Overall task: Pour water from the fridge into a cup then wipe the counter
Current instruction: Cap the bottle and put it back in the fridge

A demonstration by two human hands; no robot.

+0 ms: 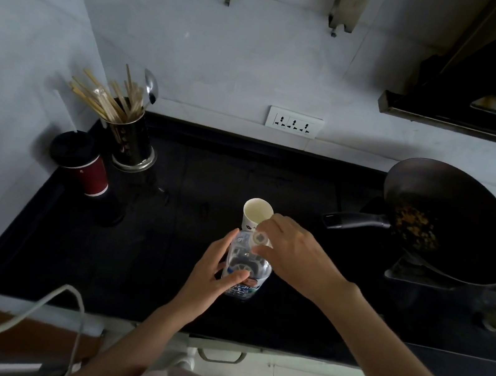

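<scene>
A clear plastic water bottle (246,269) stands upright on the black counter (165,239). My left hand (212,277) grips its body from the left, thumb across the label. My right hand (291,254) pinches the white cap (259,238) at the bottle's top. Just behind the bottle stands a white paper cup (256,211), open side up, partly hidden by my right fingers.
A wok with food (444,220) sits on the stove at the right, its handle pointing at the cup. At the back left are a metal holder of chopsticks (131,142) and a red lidded cup (83,162). A white cable (21,320) crosses the lower left.
</scene>
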